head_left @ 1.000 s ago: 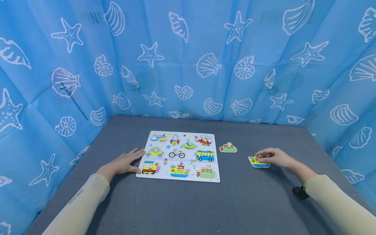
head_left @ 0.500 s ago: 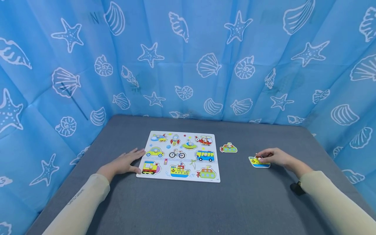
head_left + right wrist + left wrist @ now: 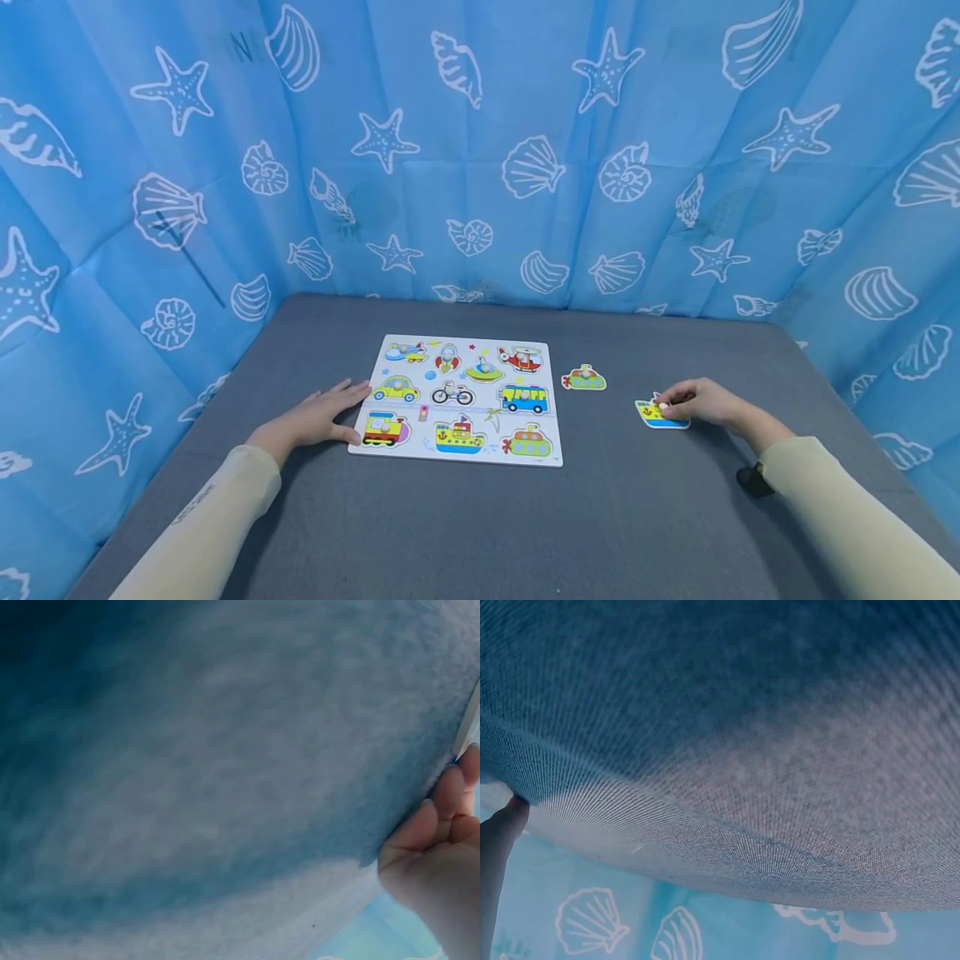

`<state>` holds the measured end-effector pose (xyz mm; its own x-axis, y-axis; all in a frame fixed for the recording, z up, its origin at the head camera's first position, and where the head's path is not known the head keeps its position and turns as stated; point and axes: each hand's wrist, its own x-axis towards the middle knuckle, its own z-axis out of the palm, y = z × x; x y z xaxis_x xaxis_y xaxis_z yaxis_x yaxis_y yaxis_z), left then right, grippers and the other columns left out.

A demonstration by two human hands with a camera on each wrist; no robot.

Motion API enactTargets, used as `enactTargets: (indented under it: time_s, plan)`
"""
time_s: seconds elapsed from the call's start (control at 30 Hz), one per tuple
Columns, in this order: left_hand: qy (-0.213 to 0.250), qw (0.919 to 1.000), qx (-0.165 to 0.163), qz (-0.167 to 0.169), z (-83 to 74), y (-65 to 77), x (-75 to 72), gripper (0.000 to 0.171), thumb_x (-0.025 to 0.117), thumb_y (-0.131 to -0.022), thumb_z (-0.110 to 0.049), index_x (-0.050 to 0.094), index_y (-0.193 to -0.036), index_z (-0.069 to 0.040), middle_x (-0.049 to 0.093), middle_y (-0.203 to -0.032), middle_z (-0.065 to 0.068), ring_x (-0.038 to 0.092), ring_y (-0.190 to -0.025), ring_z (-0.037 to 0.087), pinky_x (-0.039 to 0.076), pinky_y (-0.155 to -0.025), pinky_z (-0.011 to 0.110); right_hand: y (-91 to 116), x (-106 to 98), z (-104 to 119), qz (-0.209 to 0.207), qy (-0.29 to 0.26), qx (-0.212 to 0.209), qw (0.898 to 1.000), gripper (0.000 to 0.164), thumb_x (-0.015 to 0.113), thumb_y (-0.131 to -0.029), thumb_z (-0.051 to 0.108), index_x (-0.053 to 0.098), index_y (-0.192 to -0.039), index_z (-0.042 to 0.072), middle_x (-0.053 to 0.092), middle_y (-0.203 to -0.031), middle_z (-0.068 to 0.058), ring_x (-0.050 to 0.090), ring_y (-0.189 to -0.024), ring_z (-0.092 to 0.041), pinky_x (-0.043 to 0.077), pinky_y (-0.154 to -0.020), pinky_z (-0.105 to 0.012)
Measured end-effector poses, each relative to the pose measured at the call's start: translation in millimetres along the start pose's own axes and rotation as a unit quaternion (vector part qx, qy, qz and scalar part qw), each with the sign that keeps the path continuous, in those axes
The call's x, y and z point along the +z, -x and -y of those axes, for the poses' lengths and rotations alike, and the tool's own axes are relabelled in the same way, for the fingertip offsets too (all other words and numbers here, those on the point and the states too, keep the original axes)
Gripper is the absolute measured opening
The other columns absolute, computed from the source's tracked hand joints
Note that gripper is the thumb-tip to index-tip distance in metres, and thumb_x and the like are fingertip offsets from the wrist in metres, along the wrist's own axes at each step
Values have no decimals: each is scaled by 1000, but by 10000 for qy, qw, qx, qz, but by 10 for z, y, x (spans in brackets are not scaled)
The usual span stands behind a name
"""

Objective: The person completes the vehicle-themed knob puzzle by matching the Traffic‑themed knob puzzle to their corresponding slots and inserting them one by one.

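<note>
A white puzzle board (image 3: 450,454) with vehicle pictures lies on the grey table in the head view. My left hand (image 3: 318,414) rests at its left edge, fingers straight and spread, thumb at the near corner. Further right, a boat puzzle piece (image 3: 654,418) in yellow and blue lies flat or nearly so. My right hand (image 3: 708,402) pinches it at the knob between thumb and curled fingers, which hide its right part. A green submarine puzzle piece (image 3: 592,382) lies between board and boat. In the right wrist view the curled fingers (image 3: 448,791) meet a pale edge.
Several knobbed pieces, such as the bus (image 3: 523,400) and the train (image 3: 382,429), sit in the board; its boat picture (image 3: 459,442) shows no knob. A blue shell-print curtain (image 3: 480,167) encloses the back and sides of the table (image 3: 480,533).
The right fingertips have shifted slightly to the right on the boat piece, showing more of its knob. The right forearm has moved a little left. The left hand and board stay put.
</note>
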<state>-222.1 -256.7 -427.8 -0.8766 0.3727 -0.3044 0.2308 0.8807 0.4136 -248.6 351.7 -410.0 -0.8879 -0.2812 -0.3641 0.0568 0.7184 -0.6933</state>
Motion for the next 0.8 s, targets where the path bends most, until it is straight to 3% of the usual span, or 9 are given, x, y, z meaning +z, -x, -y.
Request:
enactTargets:
  time_s: [0.3, 0.8]
  plan:
    - [26, 10000, -36, 30, 37, -30, 8, 104, 70, -77, -61, 24, -155, -10, 21, -159, 17, 9, -145, 42, 6, -110, 67, 38, -20, 92, 42, -77, 76, 9999, 27, 64, -95, 14, 65, -109, -9, 63, -103, -11, 55, -91, -21, 45, -78, -37]
    - [58, 10000, -63, 49, 30, -24, 6, 104, 70, -77, -61, 23, -155, -10, 21, -159, 18, 9, -145, 42, 6, -110, 67, 98, 23, 314, 50, -19, -9, 10000, 32, 66, -94, 21, 66, -110, -6, 61, -109, -14, 52, -98, -26, 43, -81, -40]
